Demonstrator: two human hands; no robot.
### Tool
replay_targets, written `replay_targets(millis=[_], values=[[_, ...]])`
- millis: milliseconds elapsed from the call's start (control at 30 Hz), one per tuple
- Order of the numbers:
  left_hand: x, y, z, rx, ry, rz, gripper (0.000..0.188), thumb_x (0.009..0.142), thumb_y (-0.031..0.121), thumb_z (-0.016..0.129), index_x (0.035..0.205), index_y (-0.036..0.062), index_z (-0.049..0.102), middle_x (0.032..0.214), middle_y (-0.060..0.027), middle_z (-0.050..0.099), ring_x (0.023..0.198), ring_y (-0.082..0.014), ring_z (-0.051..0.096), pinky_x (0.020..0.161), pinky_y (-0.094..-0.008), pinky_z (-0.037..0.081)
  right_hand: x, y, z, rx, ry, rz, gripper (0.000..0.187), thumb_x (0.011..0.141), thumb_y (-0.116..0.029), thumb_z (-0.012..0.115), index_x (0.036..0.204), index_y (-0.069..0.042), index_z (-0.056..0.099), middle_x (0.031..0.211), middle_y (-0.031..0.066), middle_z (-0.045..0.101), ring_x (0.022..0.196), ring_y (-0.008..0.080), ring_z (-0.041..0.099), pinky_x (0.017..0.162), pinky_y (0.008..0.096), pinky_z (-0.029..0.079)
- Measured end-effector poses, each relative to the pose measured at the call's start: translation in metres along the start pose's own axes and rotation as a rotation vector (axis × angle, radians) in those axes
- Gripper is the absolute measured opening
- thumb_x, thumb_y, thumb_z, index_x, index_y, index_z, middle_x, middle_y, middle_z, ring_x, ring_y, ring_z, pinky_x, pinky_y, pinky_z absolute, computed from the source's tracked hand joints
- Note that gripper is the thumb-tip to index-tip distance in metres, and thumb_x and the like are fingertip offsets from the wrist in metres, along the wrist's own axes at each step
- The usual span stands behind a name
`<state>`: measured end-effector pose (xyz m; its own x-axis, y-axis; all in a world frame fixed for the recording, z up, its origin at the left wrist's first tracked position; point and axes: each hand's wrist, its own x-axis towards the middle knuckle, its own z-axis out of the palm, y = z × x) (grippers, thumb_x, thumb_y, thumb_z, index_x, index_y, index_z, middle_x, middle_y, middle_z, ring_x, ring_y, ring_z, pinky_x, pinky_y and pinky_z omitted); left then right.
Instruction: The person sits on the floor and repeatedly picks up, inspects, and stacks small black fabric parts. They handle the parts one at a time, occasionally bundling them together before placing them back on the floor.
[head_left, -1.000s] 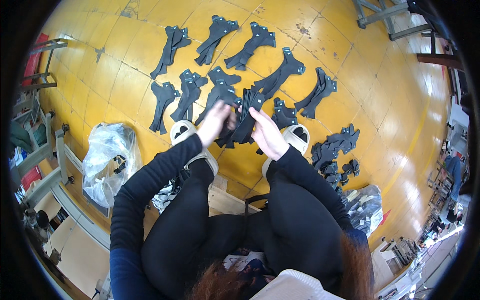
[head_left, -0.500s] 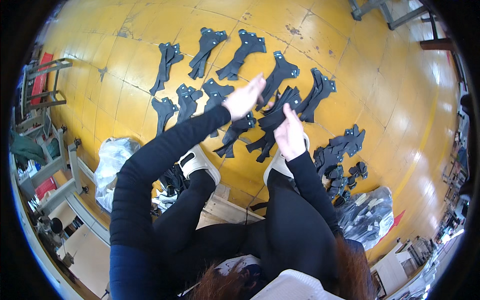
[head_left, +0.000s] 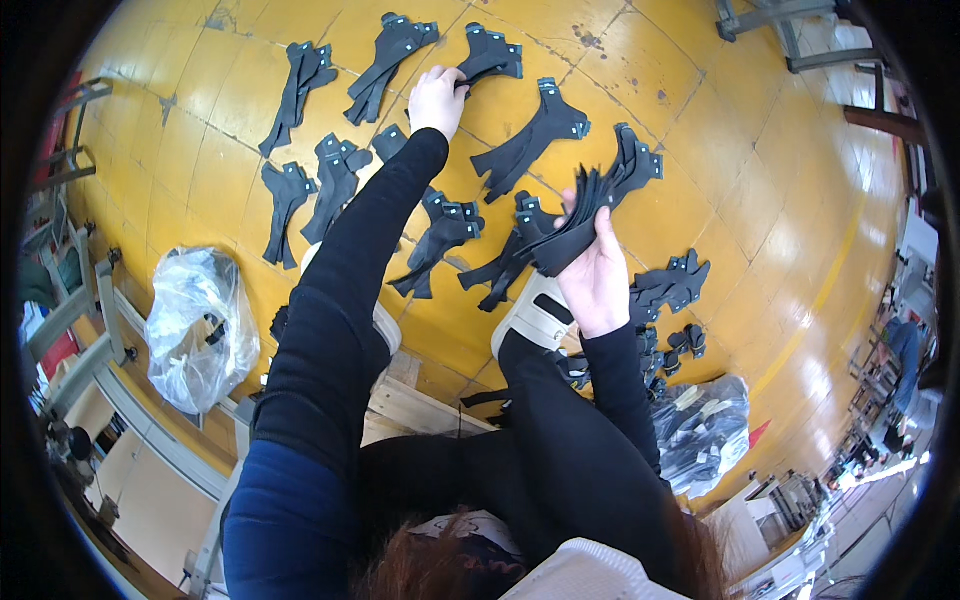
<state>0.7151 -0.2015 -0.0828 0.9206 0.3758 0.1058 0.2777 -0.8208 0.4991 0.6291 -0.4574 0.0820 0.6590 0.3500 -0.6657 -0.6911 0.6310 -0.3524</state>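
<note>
My left hand [head_left: 438, 103] reaches out to a bundle of black fabric pieces [head_left: 493, 52] on the floor. Its fingers are closed at the bundle's lower end, partly hiding it. Near my right foot, my right hand [head_left: 597, 285] grips a thick stack of black fabric strips [head_left: 568, 235], thumb on top, the ends fanned upward. Around both hands lie similar black bundles with small pale marks, such as a forked bundle [head_left: 540, 135] between the hands and another bundle [head_left: 448, 232] nearer my feet. My left forearm covers part of one bundle.
A clear plastic bag [head_left: 203, 330] lies at the left, and a filled plastic bag [head_left: 700, 430] at the right. Small black rolled pieces [head_left: 685, 342] sit by a black pile [head_left: 672, 285]. Grey metal frames [head_left: 150, 420] stand at the left. Beneath everything is a yellow tiled floor [head_left: 720, 190].
My left hand has moved away from the right hand, farther out to a bundle in the far row. My right hand still holds the stack, now tilted more upright. The view has shifted.
</note>
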Motion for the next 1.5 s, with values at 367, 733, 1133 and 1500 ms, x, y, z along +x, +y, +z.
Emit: replay_targets(millis=[367,733,1133,1500], values=[[-0.099,0.131,-0.057,-0.69,-0.49,0.146,0.018,0.085,0.01,0.058,0.098,0.0005,0.064,0.091,-0.0166,0.066,0.084,-0.0308,0.064,0.074,-0.0346,0.05,0.021,0.011,-0.014,-0.007,0.034,-0.144,0.04,0.099,-0.034,0.041,0.127,-0.004,0.043,0.122,0.009,0.053,0.116,0.0216,0.05,0.103,0.0394,0.036],[0.0,-0.021,-0.04,-0.236,-0.023,0.081,0.028,0.083,0.017,0.058,0.108,0.0057,0.061,0.112,-0.0143,0.058,0.107,-0.0318,0.053,0.092,-0.0413,0.043,0.018,0.009,-0.023,-0.04,0.122,-0.214,0.03,0.098,-0.03,0.048,0.118,-0.009,0.05,0.106,0.0047,0.058,0.096,0.018,0.053,0.091,0.0343,0.043],[0.024,-0.111,-0.064,0.232,-0.009,-0.148,0.023,0.081,0.017,0.064,0.102,0.0101,0.062,0.095,-0.0095,0.062,0.098,-0.0276,0.059,0.082,-0.042,0.047,0.004,0.018,0.004,0.012,0.017,-0.024,0.029,0.098,-0.029,0.046,0.114,-0.005,0.051,0.102,0.0058,0.057,0.093,0.0182,0.053,0.089,0.0338,0.044],[-0.108,0.069,-0.099,-0.883,-0.548,0.042,0.019,0.078,0.011,0.062,0.094,0.001,0.064,0.085,-0.0113,0.064,0.075,-0.0195,0.063,0.069,-0.0289,0.049,0.019,0.037,-0.009,-0.13,-0.007,-0.043,0.035,0.099,-0.028,0.044,0.126,-0.006,0.045,0.128,0.0115,0.05,0.113,0.0205,0.05,0.102,0.0365,0.038]])
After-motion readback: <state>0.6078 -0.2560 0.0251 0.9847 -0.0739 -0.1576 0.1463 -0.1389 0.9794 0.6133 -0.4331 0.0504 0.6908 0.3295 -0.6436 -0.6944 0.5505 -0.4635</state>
